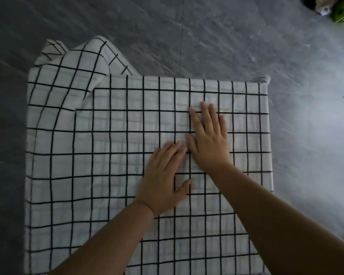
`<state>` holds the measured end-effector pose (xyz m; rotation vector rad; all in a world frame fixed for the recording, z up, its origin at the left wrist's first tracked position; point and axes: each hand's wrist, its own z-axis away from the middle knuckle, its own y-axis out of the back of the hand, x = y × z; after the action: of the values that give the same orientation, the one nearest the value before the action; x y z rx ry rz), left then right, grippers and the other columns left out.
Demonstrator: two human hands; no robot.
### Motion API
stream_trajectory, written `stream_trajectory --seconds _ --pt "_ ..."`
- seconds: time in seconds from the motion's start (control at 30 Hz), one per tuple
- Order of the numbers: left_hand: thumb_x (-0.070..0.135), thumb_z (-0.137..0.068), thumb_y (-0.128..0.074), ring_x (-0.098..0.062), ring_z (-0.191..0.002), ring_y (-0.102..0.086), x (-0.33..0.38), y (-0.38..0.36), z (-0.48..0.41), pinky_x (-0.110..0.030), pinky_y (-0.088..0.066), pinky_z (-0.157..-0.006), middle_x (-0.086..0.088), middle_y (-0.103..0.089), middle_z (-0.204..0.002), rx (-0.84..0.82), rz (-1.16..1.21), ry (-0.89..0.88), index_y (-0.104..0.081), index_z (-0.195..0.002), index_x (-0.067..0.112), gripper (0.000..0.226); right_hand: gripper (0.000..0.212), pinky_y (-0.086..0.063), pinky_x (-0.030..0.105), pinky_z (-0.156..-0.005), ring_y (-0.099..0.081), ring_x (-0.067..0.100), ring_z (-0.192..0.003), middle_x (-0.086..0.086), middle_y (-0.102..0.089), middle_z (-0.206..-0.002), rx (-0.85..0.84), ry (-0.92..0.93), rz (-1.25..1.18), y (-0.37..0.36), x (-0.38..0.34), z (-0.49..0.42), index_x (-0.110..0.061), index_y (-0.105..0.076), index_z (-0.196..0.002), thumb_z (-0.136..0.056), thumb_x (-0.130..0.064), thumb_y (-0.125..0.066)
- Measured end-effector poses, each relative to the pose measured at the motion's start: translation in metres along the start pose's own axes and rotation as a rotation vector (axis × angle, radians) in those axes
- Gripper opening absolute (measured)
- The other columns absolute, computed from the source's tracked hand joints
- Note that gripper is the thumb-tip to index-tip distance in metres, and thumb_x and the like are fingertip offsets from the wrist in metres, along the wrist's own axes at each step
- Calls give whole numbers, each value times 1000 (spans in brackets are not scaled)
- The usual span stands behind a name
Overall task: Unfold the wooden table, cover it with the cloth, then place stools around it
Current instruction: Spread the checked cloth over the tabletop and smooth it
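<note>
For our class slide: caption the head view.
Left hand and right hand lie flat on the checked cloth; far-left corner bunched.

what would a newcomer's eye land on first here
The white cloth with a black grid fills the middle of the view, spread flat. Both hands lie flat on it right of centre, the left hand nearer and the right hand further out. At the far left corner a fold of the cloth lies bunched and doubled over.

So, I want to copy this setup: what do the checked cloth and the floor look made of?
The cloth looks like thin woven fabric, perhaps cotton, matt white with black grid lines; it folds softly at the far left corner. The floor looks like grey stone or textured tile, matt and rippled, with a thin joint line; which, I cannot tell.
</note>
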<state>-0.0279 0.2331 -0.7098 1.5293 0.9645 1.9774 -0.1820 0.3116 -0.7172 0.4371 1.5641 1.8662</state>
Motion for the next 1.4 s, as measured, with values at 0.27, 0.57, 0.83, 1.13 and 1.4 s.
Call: stream_trajectory --seconds 0.27,0.57,0.83,1.13,1.4 --pt "32 -95 -38 -29 -144 -10 -107 104 10 -51 -8 -116 -12 -18 -156 224 -321 325 -20 -148 12 60 58 -4 47 -118 0 28 -146 14 -12 -158 10 -89 -62 14 -41 -10 -13 -20 -148 -96 -37 -33" --pt "47 -97 -24 -25 -144 -14 -186 157 50 -45 -19 -115 -11 -12 -158 260 -109 485 -10 -151 14 65 56 -9 47 -118 -8 30 -145 13 -16 -157 -11 237 -81 -2 -197 -75 -15 -28 -146 -96 -36 -42" --pt "37 -100 -32 -13 -140 -24 -208 178 22 -27 -23 -110 -1 -22 -156 387 209 498 -13 -151 21 56 61 -5 40 -120 0 16 -147 5 -12 -159 130 121 -156 -23 -221 -69 -10 -17 -150 -98 -36 -35" --pt "36 -96 -47 -17 -131 -37 -228 199 -21 -26 -30 -98 -4 -34 -148 357 182 561 -15 -150 27 64 63 -9 40 -120 -3 15 -147 5 -16 -158 136 111 -190 -23 -221 -73 -10 -19 -150 -96 -34 -40" --pt "30 -93 -56 -6 -111 -48 -227 199 -30 -12 -30 -87 1 -53 -131 517 275 649 -47 -136 20 45 62 -14 43 -119 -6 15 -147 4 -19 -157 152 117 -210 -24 -220 -74 -11 -21 -149 -95 -33 -40"
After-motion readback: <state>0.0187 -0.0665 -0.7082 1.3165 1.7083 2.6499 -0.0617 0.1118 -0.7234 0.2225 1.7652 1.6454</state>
